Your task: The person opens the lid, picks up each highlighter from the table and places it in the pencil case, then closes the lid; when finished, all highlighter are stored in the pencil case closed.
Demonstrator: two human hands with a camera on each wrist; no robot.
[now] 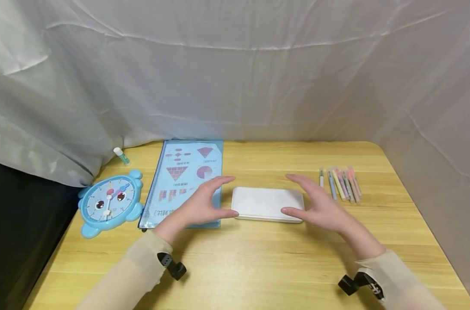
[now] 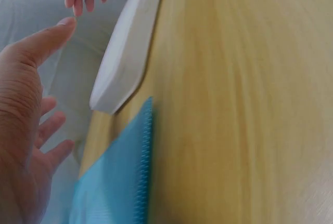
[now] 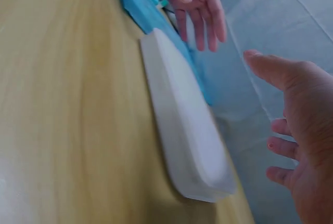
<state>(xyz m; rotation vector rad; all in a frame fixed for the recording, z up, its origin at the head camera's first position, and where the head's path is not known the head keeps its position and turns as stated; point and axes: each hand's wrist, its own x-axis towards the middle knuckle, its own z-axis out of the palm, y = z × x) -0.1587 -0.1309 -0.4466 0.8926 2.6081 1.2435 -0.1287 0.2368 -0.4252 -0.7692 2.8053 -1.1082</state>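
Note:
A white rectangular case with rounded corners lies flat on the wooden table, its long side facing me. My left hand hovers at its left end, thumb and fingers spread apart. At the right end hovers my right hand, spread in the same way, its thumb overlapping the case in the head view. Both wrist views show air between each hand and the white case. Under my left hand lies a blue zip folder with printed charts. Neither hand holds anything.
A blue toy clock with a cartoon face lies at the left, and a glue stick stands behind it. To the right are several pastel markers in a row, with one green-capped marker set apart. A grey curtain hangs behind the table.

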